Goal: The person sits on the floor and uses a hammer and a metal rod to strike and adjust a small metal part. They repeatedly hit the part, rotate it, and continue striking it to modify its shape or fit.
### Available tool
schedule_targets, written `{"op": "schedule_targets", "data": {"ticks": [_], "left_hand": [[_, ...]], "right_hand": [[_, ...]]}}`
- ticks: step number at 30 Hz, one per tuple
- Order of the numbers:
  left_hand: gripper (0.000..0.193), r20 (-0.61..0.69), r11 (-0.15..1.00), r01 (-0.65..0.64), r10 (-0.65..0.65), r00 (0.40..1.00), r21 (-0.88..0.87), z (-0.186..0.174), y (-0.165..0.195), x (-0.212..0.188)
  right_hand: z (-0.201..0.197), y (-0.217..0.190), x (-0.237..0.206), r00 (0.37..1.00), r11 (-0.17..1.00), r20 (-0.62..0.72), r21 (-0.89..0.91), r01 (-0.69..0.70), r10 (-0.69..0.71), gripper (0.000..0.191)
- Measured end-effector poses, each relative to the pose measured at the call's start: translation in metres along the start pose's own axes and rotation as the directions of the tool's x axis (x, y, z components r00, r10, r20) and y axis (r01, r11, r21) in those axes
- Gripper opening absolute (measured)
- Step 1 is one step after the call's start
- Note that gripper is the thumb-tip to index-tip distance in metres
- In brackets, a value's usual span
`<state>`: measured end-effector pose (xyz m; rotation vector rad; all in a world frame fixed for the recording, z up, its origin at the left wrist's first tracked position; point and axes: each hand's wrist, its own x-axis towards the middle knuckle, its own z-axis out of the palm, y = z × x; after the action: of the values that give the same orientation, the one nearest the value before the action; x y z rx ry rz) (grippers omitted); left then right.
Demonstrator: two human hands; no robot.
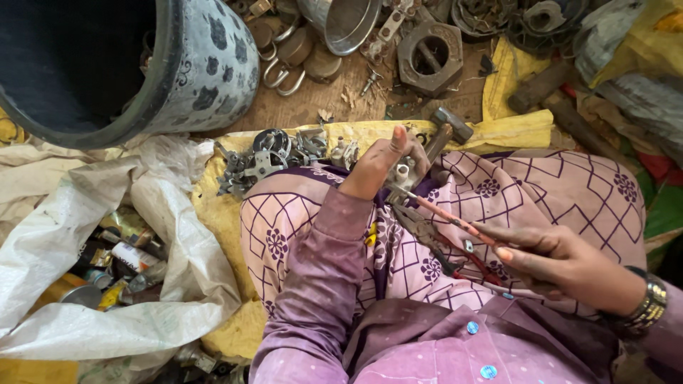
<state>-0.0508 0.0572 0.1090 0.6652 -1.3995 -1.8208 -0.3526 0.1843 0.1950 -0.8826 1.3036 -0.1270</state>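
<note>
Dirt floor (pixel 313 107) littered with scrap; a yellow cloth (pixel 213 206) covers it. Left hand (pixel 380 163) clasps a small grey metal fitting (pixel 400 174); right hand (pixel 562 263) is closed around a thin red-handled tool (pixel 445 217).

We wear a dusty mauve shirt with long sleeves and round blue buttons down its front. Over our lap lies pale pink cloth printed with dark purple diamond lines and small flower medallions. Our right hand (pixel 562 263) carries stacked metal bangles at the wrist; our left hand (pixel 377 167) is bare of ornament.
</note>
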Motion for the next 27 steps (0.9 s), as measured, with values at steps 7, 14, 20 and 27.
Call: {"op": "schedule_targets", "data": {"ticks": [7,14,20,27], "left_hand": [[0.092,-0.054,0.993,-0.091,0.087,0.995,-0.071,-0.002,0.003,-0.003],[0.083,-0.177,0.728,-0.083,-0.053,0.983,-0.681,-0.013,-0.004,-0.004],[0.066,-0.304,0.613,-0.179,-0.106,0.947,-0.770,-0.020,-0.014,-0.006],[0.063,-0.304,0.560,-0.163,-0.168,0.938,-0.812,-0.018,-0.011,-0.015]], "right_hand": [[0.015,0.002,0.004,0.703,0.623,0.016,-0.452,0.639,-0.711,0.049],[0.044,0.009,0.008,0.827,0.829,-0.170,-0.291,0.477,-0.535,0.053],[0.068,0.019,0.016,0.825,0.868,-0.285,-0.259,0.424,-0.488,0.048],[0.085,0.025,0.014,0.760,0.821,-0.337,-0.363,0.441,-0.556,0.049]]}}
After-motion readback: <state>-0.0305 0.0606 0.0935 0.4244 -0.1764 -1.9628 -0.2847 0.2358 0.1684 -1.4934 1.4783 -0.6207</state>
